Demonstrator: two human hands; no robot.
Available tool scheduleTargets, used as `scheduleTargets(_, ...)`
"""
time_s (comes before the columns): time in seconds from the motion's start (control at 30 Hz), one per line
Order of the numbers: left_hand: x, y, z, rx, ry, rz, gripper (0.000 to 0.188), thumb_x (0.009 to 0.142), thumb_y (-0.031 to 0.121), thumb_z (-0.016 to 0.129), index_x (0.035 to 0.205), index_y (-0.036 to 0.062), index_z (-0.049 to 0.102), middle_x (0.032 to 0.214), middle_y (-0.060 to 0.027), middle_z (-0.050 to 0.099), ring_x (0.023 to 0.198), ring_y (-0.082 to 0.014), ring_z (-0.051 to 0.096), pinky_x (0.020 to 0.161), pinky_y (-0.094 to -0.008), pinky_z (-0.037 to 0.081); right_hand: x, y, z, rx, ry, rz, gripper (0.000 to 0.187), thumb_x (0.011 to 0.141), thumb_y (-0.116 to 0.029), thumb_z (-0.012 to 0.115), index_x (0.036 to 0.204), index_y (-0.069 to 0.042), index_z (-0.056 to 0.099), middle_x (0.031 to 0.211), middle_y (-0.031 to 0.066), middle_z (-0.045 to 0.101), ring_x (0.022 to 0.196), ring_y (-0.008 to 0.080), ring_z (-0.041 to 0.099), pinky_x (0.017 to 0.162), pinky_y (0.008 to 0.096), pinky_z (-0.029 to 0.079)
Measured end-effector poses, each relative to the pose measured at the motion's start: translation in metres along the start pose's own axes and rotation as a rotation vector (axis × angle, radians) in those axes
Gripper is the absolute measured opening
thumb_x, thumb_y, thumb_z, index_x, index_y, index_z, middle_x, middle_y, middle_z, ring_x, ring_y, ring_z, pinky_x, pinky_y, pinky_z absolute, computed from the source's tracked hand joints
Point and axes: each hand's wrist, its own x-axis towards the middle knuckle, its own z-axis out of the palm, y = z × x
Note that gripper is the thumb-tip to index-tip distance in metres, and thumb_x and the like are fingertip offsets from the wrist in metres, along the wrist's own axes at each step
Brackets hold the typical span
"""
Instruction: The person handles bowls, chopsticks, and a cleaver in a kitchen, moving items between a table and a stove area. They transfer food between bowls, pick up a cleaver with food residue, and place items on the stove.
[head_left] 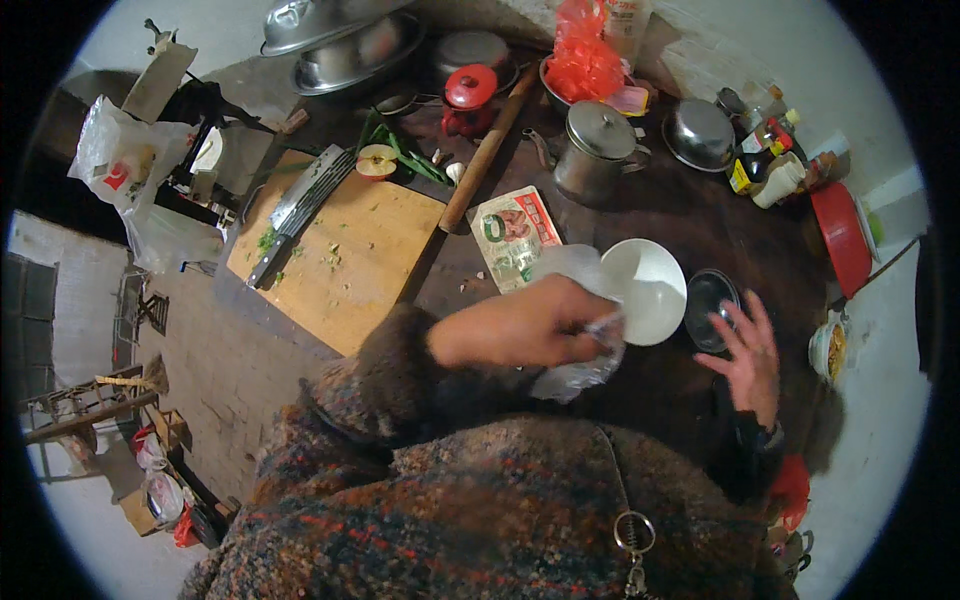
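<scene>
My left hand is closed in a fist on a thin clear plastic bag, which hangs below and spreads behind the fist. Just right of it stands a white bowl, with a few specks seen inside too faintly to name. Beside that is a small dark bowl. My right hand has its fingers spread at this bowl's right edge; whether they touch it I cannot tell. Beyond my left hand lies a printed food packet, partly covered by the bag.
To the left, a cutting board bears a cleaver and chopped green bits. A halved apple, green onions and a rolling pin lie further back. A metal kettle, a metal bowl and bottles stand behind.
</scene>
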Motion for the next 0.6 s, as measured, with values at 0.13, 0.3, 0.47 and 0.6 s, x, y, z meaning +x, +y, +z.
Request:
scheduleTargets(0.13, 0.018, 0.01, 0.026, -0.049, -0.144, -0.065, 0.019, 0.081, 0.003, 0.058, 0.1, 0.0009, 0.059, 0.087, -0.0118, 0.063, 0.08, -0.0156, 0.058, 0.074, -0.0293, 0.046, 0.002, 0.018, 0.087, 0.152, -0.673, 0.164, 0.09, 0.069, -0.015, 0.076, 0.14, -0.007, 0.022, 0.135, 0.0108, 0.036, 0.117, 0.0191, 0.044, 0.088, 0.0349, 0.046)
scheduleTargets(0.3, -0.018, 0.0, 0.016, -0.169, 0.087, -0.043, 0.025, 0.082, 0.002, 0.057, 0.107, 0.0004, 0.058, 0.093, -0.0089, 0.062, 0.087, -0.0138, 0.058, 0.078, -0.0273, 0.046, -0.002, 0.038, 0.079, -0.081, -0.345, 0.145, 0.046, 0.077, 0.002, 0.059, 0.122, -0.003, 0.047, 0.099, 0.0063, 0.06, 0.087, 0.014, 0.058, 0.073, 0.0286, 0.05)
scheduleTargets(0.47, -0.065, -0.06, -0.023, -0.118, 0.41, -0.519, 0.029, 0.081, 0.0, 0.054, 0.11, 0.0016, 0.056, 0.09, -0.0076, 0.061, 0.074, -0.0126, 0.06, 0.066, -0.0249, 0.05, 0.02, 0.017, -0.004, 0.031, 0.471, -0.024, 0.034, 0.084, -0.013, 0.056, 0.116, -0.004, 0.049, 0.102, 0.0084, 0.056, 0.091, 0.0174, 0.056, 0.074, 0.0306, 0.047)
scheduleTargets(0.6, -0.076, -0.116, -0.04, -0.019, 0.512, -0.762, 0.031, 0.082, 0.0, 0.054, 0.113, 0.0007, 0.051, 0.081, -0.0079, 0.06, 0.064, -0.0143, 0.061, 0.055, -0.0247, 0.05, 0.056, 0.003, -0.075, -0.244, 0.606, -0.394, 0.04, 0.085, -0.019, 0.058, 0.121, -0.004, 0.046, 0.109, 0.0106, 0.054, 0.098, 0.0199, 0.053, 0.084, 0.032, 0.043)
